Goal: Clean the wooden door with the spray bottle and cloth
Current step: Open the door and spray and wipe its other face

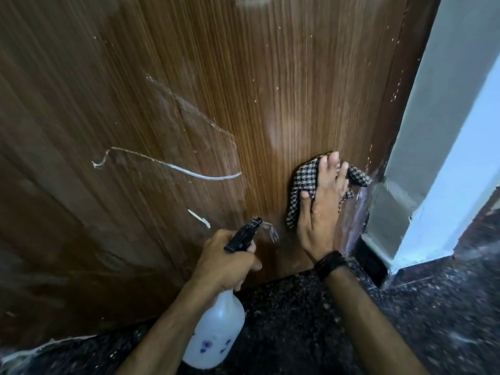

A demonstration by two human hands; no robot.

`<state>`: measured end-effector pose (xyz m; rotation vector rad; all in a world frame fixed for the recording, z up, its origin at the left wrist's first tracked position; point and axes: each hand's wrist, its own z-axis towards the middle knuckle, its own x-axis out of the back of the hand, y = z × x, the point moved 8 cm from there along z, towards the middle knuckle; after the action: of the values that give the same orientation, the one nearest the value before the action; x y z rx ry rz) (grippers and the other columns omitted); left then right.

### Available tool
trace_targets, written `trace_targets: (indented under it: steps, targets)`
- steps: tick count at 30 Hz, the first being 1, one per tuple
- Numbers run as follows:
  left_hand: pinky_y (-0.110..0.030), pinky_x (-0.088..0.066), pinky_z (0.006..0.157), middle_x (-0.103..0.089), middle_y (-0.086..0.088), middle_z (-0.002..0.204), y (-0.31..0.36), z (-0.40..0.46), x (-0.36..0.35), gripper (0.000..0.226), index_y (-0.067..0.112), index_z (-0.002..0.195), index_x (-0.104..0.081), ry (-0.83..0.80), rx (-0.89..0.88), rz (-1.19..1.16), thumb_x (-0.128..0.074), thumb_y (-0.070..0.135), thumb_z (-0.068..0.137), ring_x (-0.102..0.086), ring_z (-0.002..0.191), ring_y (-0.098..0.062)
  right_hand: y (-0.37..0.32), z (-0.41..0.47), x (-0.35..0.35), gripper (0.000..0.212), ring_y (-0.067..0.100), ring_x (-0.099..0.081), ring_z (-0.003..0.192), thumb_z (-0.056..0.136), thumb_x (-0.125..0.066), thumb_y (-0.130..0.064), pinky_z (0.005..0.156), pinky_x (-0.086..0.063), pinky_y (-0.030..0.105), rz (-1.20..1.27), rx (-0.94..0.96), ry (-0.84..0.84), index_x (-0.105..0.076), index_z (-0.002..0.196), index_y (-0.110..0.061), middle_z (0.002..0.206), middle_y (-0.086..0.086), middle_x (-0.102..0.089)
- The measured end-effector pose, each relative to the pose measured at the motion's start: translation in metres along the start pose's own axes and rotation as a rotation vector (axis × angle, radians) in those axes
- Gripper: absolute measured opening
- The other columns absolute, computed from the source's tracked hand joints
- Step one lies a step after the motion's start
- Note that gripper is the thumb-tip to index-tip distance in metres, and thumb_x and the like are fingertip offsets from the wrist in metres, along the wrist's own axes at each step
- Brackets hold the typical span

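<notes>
We see a person low at the brown wood-grain door, both bare hands at work near its bottom edge. The left hand grips the neck of a translucent white plastic spray bottle w/ black trigger head, fingers curled round it; nozzle points to 1 o'clock, and a fine spray shows at its tip, just short of the door. The right hand, at 2 o'clock from the bottle, presses a black-and-white checked cloth flat vs. the wood, fingers spread and nearly straight, thumb out to the left; a dark braided wristband sits on that wrist. White streaks cross the door at 10 o'clock from the nozzle. A pale grey-white door frame stands at 3 o'clock, dark speckled stone floor below.
</notes>
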<state>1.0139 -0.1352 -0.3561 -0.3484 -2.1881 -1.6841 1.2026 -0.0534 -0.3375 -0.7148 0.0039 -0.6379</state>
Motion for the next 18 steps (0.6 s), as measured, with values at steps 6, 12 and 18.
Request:
trace_targets:
  steps: [6, 12, 18]
  targets:
    - [-0.027, -0.038, 0.045, -0.046, 0.0, 0.05, -0.008, 0.001, -0.001, 0.028, 0.017, 0.067, -0.055, 0.029, 0.0, -0.005, -0.072, -0.003, 0.079, -0.043, 0.039, -0.017, 0.003, -0.026, -0.015, 0.062, 0.023, 0.009, 0.155, 0.103, -0.038, -0.018, 0.126, 0.003, 0.044, -0.112, -0.002, -0.002, -0.011, 0.158, -0.013, 0.166, -0.004, 0.0]
    - [-0.024, -0.033, 0.043, -0.046, -0.002, 0.056, -0.021, 0.002, 0.003, 0.03, 0.016, 0.068, -0.054, 0.027, 0.025, -0.056, -0.071, -0.006, 0.079, -0.038, 0.037, -0.015, -0.019, -0.028, -0.024, 0.062, 0.028, 0.01, 0.154, 0.102, -0.04, -0.012, 0.124, 0.001, 0.053, -0.117, 0.161, -0.056, -0.014, 0.158, -0.009, 0.167, 0.0, 0.001]
    - [-0.026, -0.035, 0.045, -0.046, -0.007, 0.061, -0.033, 0.003, 0.004, 0.028, 0.016, 0.072, -0.055, 0.005, 0.032, -0.052, -0.069, -0.006, 0.08, -0.04, 0.039, -0.016, 0.004, -0.072, -0.047, 0.083, 0.028, 0.007, 0.155, 0.093, -0.044, -0.009, 0.125, 0.003, 0.047, -0.234, 0.271, -0.129, 0.0, 0.161, -0.026, 0.168, -0.006, 0.008]
